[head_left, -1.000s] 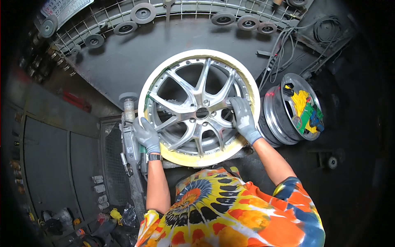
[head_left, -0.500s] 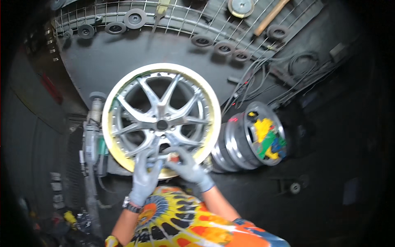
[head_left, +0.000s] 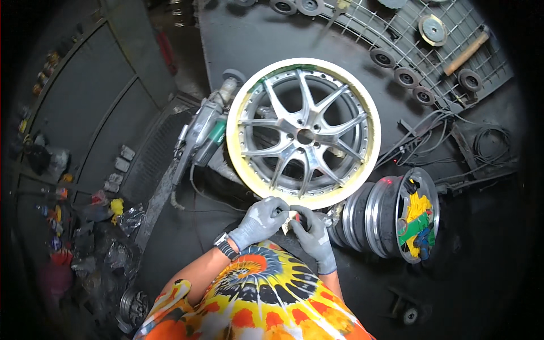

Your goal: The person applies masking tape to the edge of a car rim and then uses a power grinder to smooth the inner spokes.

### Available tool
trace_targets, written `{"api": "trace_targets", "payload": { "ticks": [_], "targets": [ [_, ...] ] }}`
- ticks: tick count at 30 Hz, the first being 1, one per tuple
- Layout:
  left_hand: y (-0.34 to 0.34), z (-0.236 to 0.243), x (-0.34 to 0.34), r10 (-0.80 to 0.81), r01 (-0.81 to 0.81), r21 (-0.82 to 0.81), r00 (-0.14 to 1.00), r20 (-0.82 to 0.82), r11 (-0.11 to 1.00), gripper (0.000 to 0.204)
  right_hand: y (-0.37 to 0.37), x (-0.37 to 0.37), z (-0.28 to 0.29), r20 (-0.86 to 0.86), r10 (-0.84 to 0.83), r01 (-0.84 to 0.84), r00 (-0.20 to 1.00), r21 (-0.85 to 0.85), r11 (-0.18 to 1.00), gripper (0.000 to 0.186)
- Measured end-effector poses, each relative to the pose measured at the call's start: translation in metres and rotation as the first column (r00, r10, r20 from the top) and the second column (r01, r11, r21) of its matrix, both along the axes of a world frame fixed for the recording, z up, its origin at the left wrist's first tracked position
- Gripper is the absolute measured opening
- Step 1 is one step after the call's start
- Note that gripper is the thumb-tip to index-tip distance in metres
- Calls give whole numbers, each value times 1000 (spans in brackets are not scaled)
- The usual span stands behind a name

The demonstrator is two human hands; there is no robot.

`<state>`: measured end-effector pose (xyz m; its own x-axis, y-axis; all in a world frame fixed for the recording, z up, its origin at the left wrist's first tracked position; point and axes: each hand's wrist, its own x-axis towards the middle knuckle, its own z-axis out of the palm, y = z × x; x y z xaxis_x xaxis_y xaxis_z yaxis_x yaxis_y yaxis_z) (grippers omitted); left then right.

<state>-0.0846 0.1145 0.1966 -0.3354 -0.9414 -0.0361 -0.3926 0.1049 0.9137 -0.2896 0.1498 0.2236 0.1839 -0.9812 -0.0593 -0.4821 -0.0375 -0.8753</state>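
Note:
A silver spoked wheel (head_left: 317,170) lies face up on the grey bench, its rim (head_left: 371,136) banded in pale yellow with a green patch. Just below the rim's near edge, my gloved left hand (head_left: 259,222) has curled fingers pinching a small cream-and-red piece (head_left: 290,222), too small to identify. My gloved right hand (head_left: 311,242) grips the same piece from the right, thumb and fingers closed on it. A green-and-silver power tool (head_left: 211,139) lies left of the wheel. To the lower right are stacked rims (head_left: 378,218) with yellow and green items (head_left: 418,209) in the top one.
A wire rack (head_left: 430,62) with discs and a wooden-handled tool (head_left: 464,54) runs along the back right. Coiled cables (head_left: 487,144) hang at right. Metal panels (head_left: 73,96) stand left, above piled clutter (head_left: 99,249). A small wheeled stand (head_left: 408,314) is at lower right.
Both hands left the wheel's sides and came together below its near edge, closing on the small piece. The head view has turned, shifting the rack rightward and showing more clutter at left.

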Motion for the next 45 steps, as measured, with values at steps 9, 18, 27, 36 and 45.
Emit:
{"api": "trace_targets", "payload": {
  "ticks": [9, 18, 27, 36, 45],
  "targets": [
    [57, 6, -11, 148, -25, 278, 889, -433, 960, 31, 47, 18, -2, 333, -215, 239, 918, -31, 971, 46],
    [66, 30, -39, -53, -26, -287, 963, -265, 957, 19, 66, -25, -14, 744, -404, 479, 531, 129, 868, 44],
    [83, 57, -85, -459, 416, -195, 794, -398, 888, 61, 46, -15, 6, 832, -376, 634, 409, 38, 773, 73],
    [-15, 79, -72, -328, 123, -401, 803, -497, 908, 74, 63, 99, 61, 749, -234, 489, 619, -135, 861, 77],
    [40, 70, 12, -548, 460, -300, 657, -517, 835, 72, 5, 94, 60, 527, -263, 456, 808, -279, 845, 83]
  ]
}}
